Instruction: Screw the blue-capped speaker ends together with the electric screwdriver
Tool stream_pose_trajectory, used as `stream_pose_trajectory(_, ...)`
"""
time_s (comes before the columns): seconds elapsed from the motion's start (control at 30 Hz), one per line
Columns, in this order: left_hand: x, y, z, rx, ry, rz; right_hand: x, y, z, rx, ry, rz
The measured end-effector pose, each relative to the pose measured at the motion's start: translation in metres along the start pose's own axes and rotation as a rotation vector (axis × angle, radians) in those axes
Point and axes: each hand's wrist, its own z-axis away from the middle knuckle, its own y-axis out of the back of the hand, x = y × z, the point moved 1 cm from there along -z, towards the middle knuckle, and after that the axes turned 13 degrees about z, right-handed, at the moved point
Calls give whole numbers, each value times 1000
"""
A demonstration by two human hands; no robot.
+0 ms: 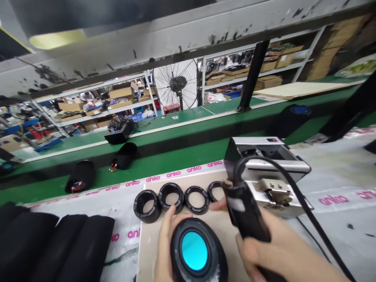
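Note:
My left hand (165, 246) is wrapped round the side of a black cylindrical speaker (216, 254), whose shiny blue disc (194, 250) faces up toward me. In my right hand (276, 244) is a black corded electric screwdriver (245, 213); its cable (282, 168) loops from the upper end over to the right. The working tip is not visible. Just beyond both hands, several black plastic rings (196, 199) lie in a row on a beige board (152, 243). The screwdriver partly covers the rightmost ring (215, 190).
A silver screw feeder (267, 168) stands behind my right hand. Black fabric-covered cylinders (85, 246) lie at left. On the green conveyor (176, 156) are black housings with loose wires (80, 178) and a blue-topped cylinder (289, 117). A large fan (176, 84) and shelves stand beyond.

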Motion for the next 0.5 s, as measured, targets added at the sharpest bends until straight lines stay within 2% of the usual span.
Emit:
stream_pose_trajectory(0.07,6,8,-5,-12,-10,5,-8,12,-14,175,42,270)
stream_pose_trajectory(0.13,11,13,-8,-38,-31,-4,-17,14,-33,267,83,507)
stream_pose_trajectory(0.23,18,15,-11,-67,-25,-15,-23,3,-65,270,125,696)
stream_pose_trajectory(0.33,21,11,-14,-39,31,36,-20,-11,-91,250,167,839)
stream_pose_trajectory(0.5,17,4,-12,-19,41,82,-4,-14,-108,239,168,948)
